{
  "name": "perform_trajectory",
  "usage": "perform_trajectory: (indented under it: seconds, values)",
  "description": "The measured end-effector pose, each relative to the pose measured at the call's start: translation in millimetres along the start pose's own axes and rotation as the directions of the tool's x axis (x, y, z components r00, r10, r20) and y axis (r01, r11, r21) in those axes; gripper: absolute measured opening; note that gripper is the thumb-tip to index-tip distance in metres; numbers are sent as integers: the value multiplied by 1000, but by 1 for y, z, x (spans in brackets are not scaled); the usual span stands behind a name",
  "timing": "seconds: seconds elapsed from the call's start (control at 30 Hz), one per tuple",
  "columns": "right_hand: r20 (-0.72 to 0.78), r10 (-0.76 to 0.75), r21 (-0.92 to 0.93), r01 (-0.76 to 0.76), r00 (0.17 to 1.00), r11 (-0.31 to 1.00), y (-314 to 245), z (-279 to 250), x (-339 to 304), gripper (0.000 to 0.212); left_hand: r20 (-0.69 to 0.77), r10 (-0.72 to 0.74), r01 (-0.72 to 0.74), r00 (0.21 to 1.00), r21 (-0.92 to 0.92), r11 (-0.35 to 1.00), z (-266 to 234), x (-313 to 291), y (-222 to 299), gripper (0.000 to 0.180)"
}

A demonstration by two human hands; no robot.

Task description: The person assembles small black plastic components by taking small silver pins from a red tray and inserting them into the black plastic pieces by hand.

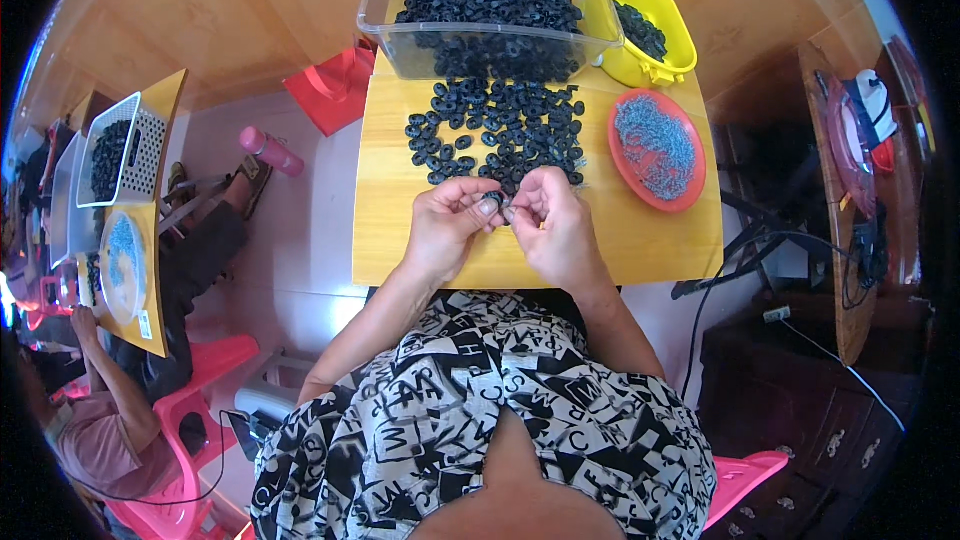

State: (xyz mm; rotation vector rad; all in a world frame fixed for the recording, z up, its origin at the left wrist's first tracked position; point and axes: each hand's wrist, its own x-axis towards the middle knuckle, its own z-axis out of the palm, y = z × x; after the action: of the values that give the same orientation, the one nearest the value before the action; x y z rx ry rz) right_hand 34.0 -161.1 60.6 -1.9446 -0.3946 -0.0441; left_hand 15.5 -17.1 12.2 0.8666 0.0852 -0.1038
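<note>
Near the front middle of the yellow wooden table (400,240), my left hand (447,222) pinches a small black oval plastic part (493,198) between thumb and fingertips. Close against it, my right hand (550,225) has its thumb and fingers pressed together at the part's right side; whatever they grip is too small to make out. Just beyond my fingers lies a spread of loose black oval parts (515,135). A red-orange oval plate (697,180) of small blue-grey metallic pieces (655,145) rests to the right of my hands.
At the table's far side stand a clear plastic bin (385,40) heaped with black parts and a yellow basin (685,35) holding more. A red bag (330,90) and pink bottle (270,150) are on the floor. Leftward, another person (110,420) sits at a second table (150,320).
</note>
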Motion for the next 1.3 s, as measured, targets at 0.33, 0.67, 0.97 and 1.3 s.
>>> perform_trajectory:
  seconds: [0.33, 0.67, 0.97, 1.3]
  values:
    - [-341, -200, -549, -22, 918, 835, 50, -121, 34, 8, 199, -85, 170, 976, -459, 872, -33, -1, 1, 18]
    - [-83, -248, -634, 141, 965, 760, 85, -89, 68, 13, 145, -17, 89, 989, -510, 855, -66, 4, 0, 16]
    - [310, -197, -652, 359, 930, 668, 53, 28, 123, 28, 141, 2, 60, 990, -438, 897, -66, 6, -1, 17]
    - [288, -343, -555, 448, 894, 701, 62, 30, 118, 37, 139, -13, 78, 990, -475, 876, -68, 7, -4, 17]
